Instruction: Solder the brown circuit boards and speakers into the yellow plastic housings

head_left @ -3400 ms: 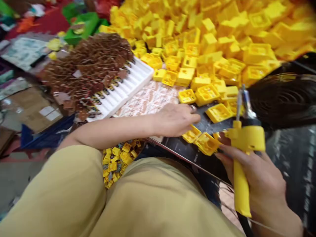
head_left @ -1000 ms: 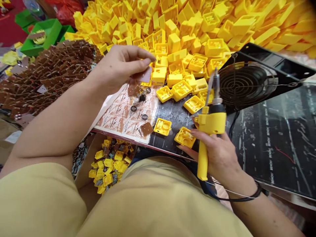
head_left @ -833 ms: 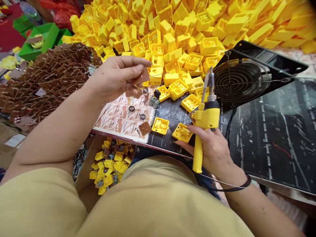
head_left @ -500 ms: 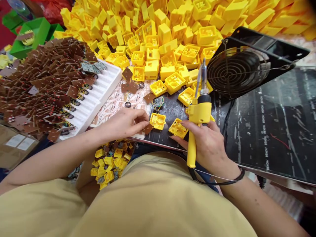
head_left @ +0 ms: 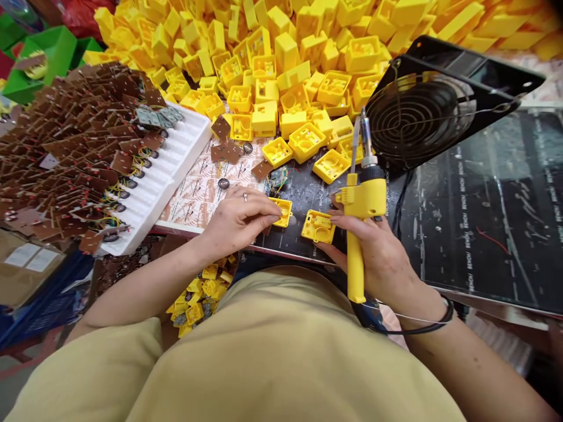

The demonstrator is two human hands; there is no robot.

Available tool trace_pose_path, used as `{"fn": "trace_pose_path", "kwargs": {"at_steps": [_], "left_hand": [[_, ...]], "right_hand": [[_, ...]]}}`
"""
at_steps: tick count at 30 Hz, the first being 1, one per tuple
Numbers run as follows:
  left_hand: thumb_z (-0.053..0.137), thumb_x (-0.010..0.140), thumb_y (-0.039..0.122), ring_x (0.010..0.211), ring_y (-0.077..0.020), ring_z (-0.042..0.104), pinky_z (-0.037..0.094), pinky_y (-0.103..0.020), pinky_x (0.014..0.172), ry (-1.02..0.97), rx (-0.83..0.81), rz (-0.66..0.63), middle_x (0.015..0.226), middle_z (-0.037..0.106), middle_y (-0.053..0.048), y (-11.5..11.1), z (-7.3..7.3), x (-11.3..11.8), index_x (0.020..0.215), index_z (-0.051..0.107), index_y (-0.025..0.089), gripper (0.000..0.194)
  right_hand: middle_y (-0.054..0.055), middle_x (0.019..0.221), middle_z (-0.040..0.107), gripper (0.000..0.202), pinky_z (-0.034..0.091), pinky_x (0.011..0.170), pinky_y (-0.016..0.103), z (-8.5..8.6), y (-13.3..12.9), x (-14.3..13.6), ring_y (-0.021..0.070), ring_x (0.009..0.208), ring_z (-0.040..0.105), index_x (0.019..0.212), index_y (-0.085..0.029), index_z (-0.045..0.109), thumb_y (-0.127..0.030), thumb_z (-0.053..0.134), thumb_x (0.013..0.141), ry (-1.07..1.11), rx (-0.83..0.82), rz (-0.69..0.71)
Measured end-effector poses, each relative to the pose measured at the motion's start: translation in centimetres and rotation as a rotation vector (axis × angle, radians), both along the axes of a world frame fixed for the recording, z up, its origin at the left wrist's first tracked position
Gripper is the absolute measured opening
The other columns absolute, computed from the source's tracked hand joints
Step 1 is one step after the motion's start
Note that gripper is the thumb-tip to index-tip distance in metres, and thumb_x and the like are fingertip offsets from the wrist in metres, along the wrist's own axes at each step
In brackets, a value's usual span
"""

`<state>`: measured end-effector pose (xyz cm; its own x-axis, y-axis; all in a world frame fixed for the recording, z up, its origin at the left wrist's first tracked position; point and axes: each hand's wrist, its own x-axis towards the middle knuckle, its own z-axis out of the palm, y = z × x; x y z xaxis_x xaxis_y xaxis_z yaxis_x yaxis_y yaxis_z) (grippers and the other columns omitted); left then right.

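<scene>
My left hand (head_left: 241,221) is closed in a pinch, thumb and fingertips over the left edge of a small open yellow plastic case (head_left: 285,214). Whatever lies between those fingertips is hidden. Part of a brown circuit board (head_left: 267,227) shows under the thumb. Wrapped in my right hand (head_left: 382,249) is a yellow soldering gun (head_left: 364,196), its metal tip pointing away from me. A second open case half (head_left: 317,227), with a round speaker grille, lies by my right thumb and fingertip; I cannot tell whether they touch it. Behind sits a grey-green component with wires (head_left: 278,177).
Yellow cases (head_left: 281,58) are heaped across the back. A black fan (head_left: 440,108) stands at the right rear. At left, brown circuit boards (head_left: 70,146) pile on a white foam tray (head_left: 162,167). A red wire (head_left: 492,240) lies on the black mat (head_left: 461,217).
My left hand has moved right, its fingertips now over the left case instead of beside it. My right hand and the soldering gun have shifted slightly right. The view has also shifted a little.
</scene>
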<state>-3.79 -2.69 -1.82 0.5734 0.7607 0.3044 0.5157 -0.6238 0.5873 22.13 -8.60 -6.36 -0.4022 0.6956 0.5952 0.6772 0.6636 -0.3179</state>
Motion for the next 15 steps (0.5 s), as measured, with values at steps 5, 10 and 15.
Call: {"fn": "trace_pose_path", "kwargs": {"at_steps": [5,10,15], "left_hand": [[0.066,0.091,0.028,0.090,-0.0165,0.067,0.036,-0.042,0.103,0.091,0.007,0.009,0.085,0.076,0.001,0.4,0.2,0.5,0.087,0.076,0.024,0.011],[0.063,0.089,0.024,0.088,-0.0163,0.066,0.033,-0.043,0.106,0.133,0.008,0.000,0.082,0.074,0.000,0.5,0.7,1.2,0.082,0.073,0.019,0.013],[0.061,0.090,0.024,0.091,-0.0164,0.066,0.031,-0.044,0.109,0.148,-0.067,0.004,0.086,0.076,0.000,0.2,1.1,0.9,0.084,0.072,0.021,0.013]], "right_hand": [[0.006,0.108,0.067,0.042,0.050,0.100,0.040,0.7,0.5,0.8,0.0220,0.106,0.066,0.132,-0.021,0.044,-0.023,0.063,0.095,-0.016,-0.061,0.095],[0.008,0.093,0.067,0.060,0.043,0.090,0.045,2.4,0.6,-0.4,0.0264,0.086,0.063,0.123,-0.017,0.051,-0.064,0.065,0.087,-0.190,0.087,-0.174],[0.004,0.087,0.066,0.034,0.042,0.084,0.039,1.7,0.7,-2.4,0.0208,0.078,0.062,0.120,-0.019,0.051,-0.044,0.059,0.098,-0.217,0.053,-0.177]]}}
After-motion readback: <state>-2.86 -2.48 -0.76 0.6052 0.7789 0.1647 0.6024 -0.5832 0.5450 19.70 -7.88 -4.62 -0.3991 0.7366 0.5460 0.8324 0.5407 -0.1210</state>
